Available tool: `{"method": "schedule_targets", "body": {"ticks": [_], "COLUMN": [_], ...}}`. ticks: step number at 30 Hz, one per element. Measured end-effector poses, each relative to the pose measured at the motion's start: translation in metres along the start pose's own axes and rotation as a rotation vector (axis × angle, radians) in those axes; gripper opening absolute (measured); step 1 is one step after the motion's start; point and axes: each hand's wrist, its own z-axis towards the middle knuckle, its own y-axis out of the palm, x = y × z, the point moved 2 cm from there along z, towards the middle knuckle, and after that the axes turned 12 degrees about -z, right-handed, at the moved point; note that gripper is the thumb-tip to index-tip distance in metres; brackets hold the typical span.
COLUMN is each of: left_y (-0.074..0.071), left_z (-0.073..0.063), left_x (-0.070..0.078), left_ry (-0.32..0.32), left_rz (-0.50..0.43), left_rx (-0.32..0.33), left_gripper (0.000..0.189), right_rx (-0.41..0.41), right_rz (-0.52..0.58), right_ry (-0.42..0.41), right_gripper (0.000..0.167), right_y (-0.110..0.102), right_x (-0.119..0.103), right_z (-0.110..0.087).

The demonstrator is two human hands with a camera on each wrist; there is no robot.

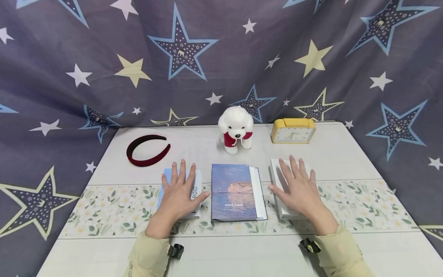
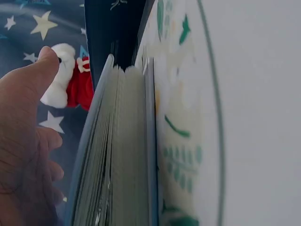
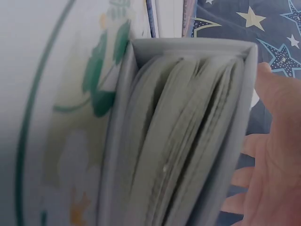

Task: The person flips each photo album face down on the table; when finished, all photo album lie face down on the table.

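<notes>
My left hand [image 1: 177,196] is spread over a light-blue and white album [image 1: 197,182], fingers straight and pointing away from me. The left wrist view shows that album's thick page edges [image 2: 123,150] end-on, with the thumb raised beside them. Over a white boxed book [image 1: 286,214] on the right lies my right hand [image 1: 302,192], its fingers fanned out straight. In the right wrist view its pages [image 3: 181,141] sit inside a pale case. Between the hands, a blue photo album [image 1: 232,188] with a seascape cover lies flat, its white inner part sticking out on the right.
Behind the books stands a white plush dog [image 1: 235,120] in red. A yellow alarm clock [image 1: 294,132] is at the back right, and a dark red headband [image 1: 149,162] at the back left. A star-patterned curtain [image 1: 242,54] hangs along the table's [image 1: 235,254] far edge.
</notes>
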Motion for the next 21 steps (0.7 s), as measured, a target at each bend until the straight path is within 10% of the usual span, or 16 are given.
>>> {"method": "schedule_targets", "body": {"ticks": [21], "left_y": [0.032], "left_z": [0.035], "left_x": [0.078], "left_ry": [0.231], "left_rz": [-0.065], "left_rx": [-0.143], "left_gripper": [0.094], "right_rx": [-0.032], "right_rz": [0.130], "right_ry": [0.088], "right_gripper": [0.075], "right_y": [-0.009], "right_x": [0.035], "right_z": [-0.045]}}
